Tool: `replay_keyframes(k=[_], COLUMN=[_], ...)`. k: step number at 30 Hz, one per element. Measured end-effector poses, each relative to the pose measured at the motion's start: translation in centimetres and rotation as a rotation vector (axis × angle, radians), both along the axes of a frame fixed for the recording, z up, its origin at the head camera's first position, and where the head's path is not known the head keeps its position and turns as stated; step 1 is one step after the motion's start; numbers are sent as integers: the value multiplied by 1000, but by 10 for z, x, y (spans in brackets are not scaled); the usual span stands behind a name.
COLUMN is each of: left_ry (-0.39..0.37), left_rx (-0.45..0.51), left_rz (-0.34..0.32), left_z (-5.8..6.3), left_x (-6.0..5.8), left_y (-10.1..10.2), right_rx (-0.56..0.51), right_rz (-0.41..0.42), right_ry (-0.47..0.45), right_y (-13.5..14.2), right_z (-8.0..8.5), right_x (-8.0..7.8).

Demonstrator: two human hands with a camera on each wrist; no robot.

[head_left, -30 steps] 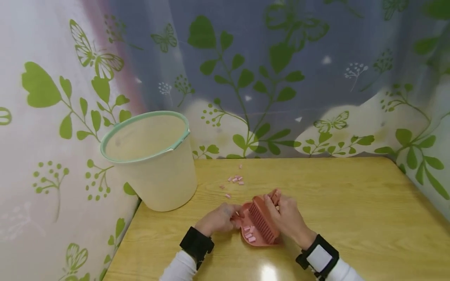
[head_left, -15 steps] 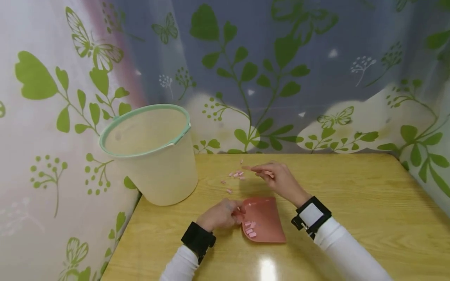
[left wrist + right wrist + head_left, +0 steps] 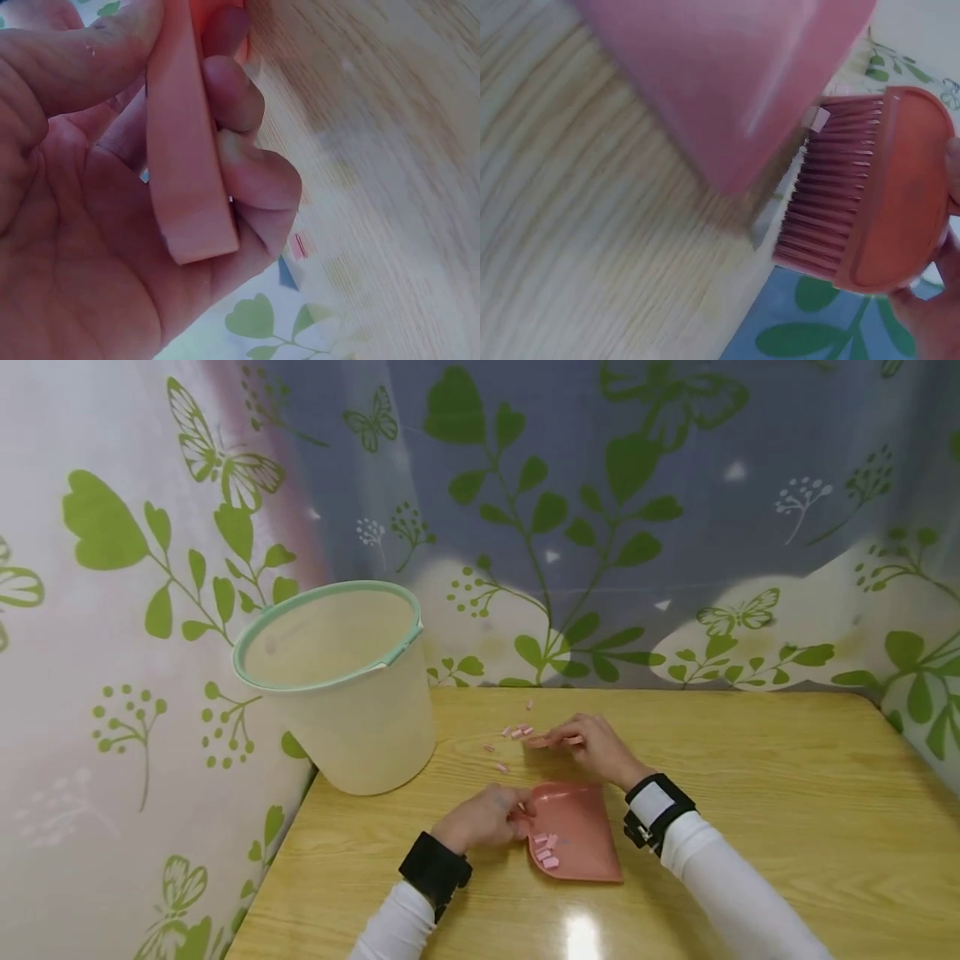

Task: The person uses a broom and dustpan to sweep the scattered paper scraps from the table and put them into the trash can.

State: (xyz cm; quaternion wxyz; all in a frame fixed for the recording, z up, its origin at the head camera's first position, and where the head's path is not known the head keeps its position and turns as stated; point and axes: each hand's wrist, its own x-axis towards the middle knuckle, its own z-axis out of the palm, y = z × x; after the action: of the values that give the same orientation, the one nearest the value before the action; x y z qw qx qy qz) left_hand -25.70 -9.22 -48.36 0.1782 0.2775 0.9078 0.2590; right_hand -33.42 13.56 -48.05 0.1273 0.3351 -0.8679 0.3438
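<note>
While gripping the pan [image 3: 581,822] in the left hand [image 3: 483,818], held the brush [image 3: 896,199] in the right hand [image 3: 600,750] (beside the far bits [image 3: 517,734]).

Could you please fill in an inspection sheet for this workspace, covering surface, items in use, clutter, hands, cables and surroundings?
Surface: wood-grain table, with a glare spot at the bottom of the head view.
Items in use: reddish dustpan with several small pink pieces inside; matching brush.
Clutter: loose pink pieces scattered on the table beyond the dustpan.
Hands: left hand grips the dustpan's handle; right hand holds the brush.
Cables: nothing seen.
Surroundings: cream bucket at the table's left; leaf-patterned cloth behind.
</note>
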Motion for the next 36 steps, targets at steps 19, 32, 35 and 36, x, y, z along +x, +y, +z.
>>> replay_keyframes(k=[19, 32, 35, 36], left_ry=[-28, 3, -19, -24], left_rx=[14, 31, 39, 37], left_rz=[27, 9, 19, 20], left_z=[-3, -2, -2, -2], left_x=[1, 3, 3, 2], left_y=[2, -1, 1, 2], right_rx=[-12, 2, 21, 31], right_rz=[60, 129, 58, 37], right_ry=[-79, -277, -193, -172], right_y=[59, 114, 119, 120], right_z=[6, 27, 21, 18], right_x=[6, 26, 32, 35])
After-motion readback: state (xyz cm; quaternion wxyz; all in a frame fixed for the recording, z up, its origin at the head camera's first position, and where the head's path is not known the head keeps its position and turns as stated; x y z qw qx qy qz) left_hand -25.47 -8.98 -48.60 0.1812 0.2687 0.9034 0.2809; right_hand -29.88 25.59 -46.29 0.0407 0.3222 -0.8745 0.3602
